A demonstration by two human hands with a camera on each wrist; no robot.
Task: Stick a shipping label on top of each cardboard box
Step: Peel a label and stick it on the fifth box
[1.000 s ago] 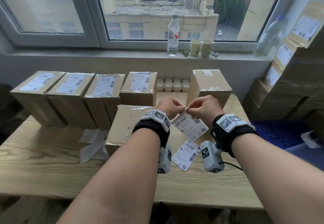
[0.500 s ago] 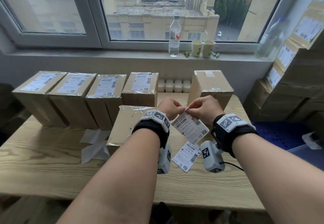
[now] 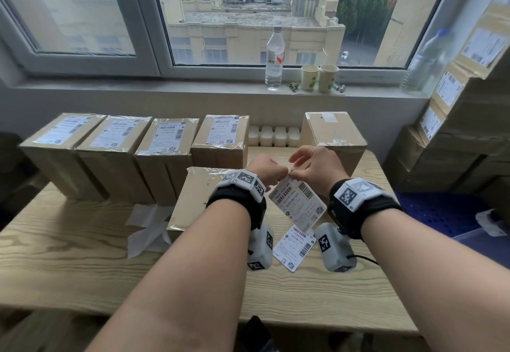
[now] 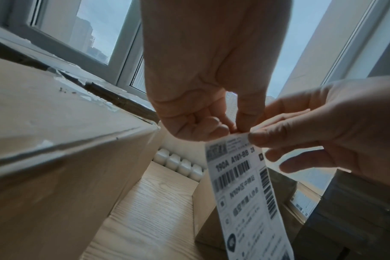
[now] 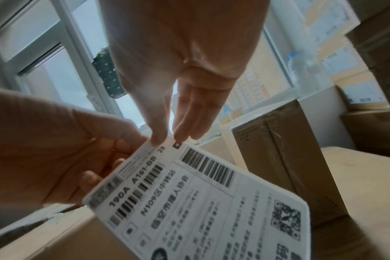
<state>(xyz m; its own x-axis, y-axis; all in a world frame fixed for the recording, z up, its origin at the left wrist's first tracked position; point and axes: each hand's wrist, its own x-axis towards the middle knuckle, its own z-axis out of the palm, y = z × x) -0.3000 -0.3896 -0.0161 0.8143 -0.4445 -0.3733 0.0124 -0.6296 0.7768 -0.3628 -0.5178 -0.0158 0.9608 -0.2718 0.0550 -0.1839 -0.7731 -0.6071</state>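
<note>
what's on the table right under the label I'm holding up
Below the held label, a second shipping label lies flat on the wooden table. Its upper edge is covered by the held one.

The label (image 3: 297, 203) I pinch is smooth white paper, matt. My boxes (image 3: 168, 142) are matt brown cardboard under glossy, crinkled clear tape. The table (image 3: 69, 263) is pale, grained wood.

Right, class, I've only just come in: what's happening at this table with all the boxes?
A person is labelling cardboard boxes. Both hands, left hand and right hand, pinch the top edge of a shipping label, apparently peeling its backing. Four boxes in the back row already carry labels; the near box and the right-hand box have none. Another label lies on the wooden table.
</note>
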